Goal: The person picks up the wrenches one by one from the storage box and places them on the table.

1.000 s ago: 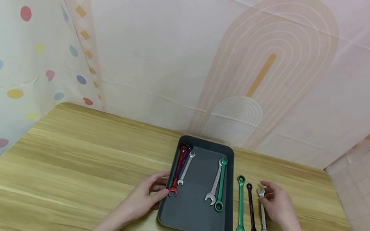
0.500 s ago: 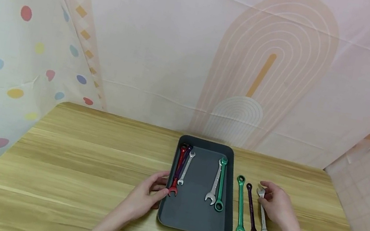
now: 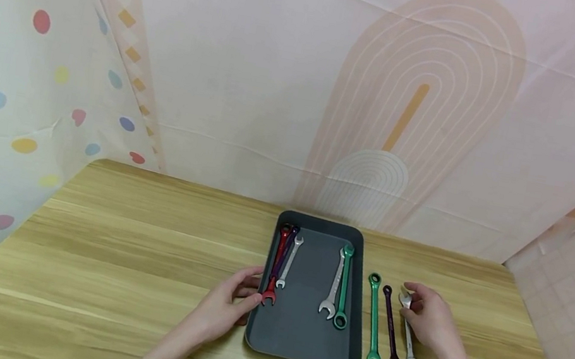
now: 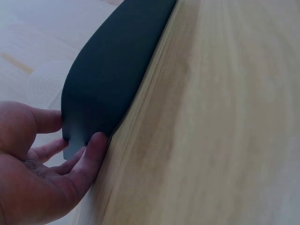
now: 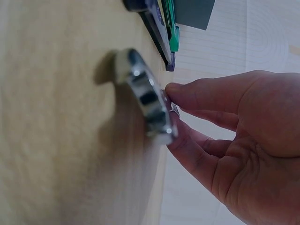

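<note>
In the head view my left hand (image 3: 224, 306) grips the left side of a dark grey tray (image 3: 304, 344); the left wrist view has its thumb at the rim and its fingers against the outer wall. To the right of the tray, my right hand (image 3: 431, 319) pinches a silver combination wrench (image 3: 410, 347) near its far end between thumb and fingers. That wrench lies along the table, and its near end (image 5: 147, 98) looms blurred in the right wrist view. Beside it, a purple wrench (image 3: 392, 326) and a green wrench (image 3: 374, 323) lie roughly parallel.
Inside the tray, a red wrench (image 3: 270, 291), a purple wrench (image 3: 283, 257) and a small silver wrench (image 3: 289, 263) lie left; a silver wrench (image 3: 334, 287) and green wrench (image 3: 344, 289) lie right. The wooden table (image 3: 126, 241) backs onto a patterned cloth (image 3: 247, 82).
</note>
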Demonstrator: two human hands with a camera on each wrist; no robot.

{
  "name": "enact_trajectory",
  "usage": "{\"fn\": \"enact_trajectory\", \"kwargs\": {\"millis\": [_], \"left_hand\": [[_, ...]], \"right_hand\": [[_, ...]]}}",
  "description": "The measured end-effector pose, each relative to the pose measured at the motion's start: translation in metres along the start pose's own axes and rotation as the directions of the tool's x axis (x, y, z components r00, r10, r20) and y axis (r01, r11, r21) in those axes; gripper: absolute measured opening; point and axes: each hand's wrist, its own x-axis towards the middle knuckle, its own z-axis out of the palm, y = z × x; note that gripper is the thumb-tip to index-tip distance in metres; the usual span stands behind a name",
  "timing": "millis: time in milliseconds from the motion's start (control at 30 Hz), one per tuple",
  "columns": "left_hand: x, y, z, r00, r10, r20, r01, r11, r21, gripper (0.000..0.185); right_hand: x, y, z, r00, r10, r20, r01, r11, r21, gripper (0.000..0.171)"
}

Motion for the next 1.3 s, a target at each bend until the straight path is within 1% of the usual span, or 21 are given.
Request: {"fn": "enact_trajectory", "kwargs": {"millis": [433,833,1300], "left_hand": [[-0.0001,0.0002,0.0002,1.0,0.0,0.001,0.0,1.0,0.007,0.05],[-0.0011,0.0007,0.0004,1.0,-0.018,-0.011,0.018,1.0,0.012,0.049],[0.0001,0.001,0.0001,1.0,-0.02,-0.012,0.02,1.0,0.024,0.049]], "right_hand": [[-0.0026,-0.0001,0.0003,1.0,0.007,0.012,-0.007,1.0,0.012,0.05],[-0.0041,0.0011,0.0011,1.0,-0.006,0.017,0.006,1.0,0.004,0.051],[-0.0033,0.0003,-0.0007,1.0,-0.019,0.016,0.019,1.0,-0.007,0.048]]}}
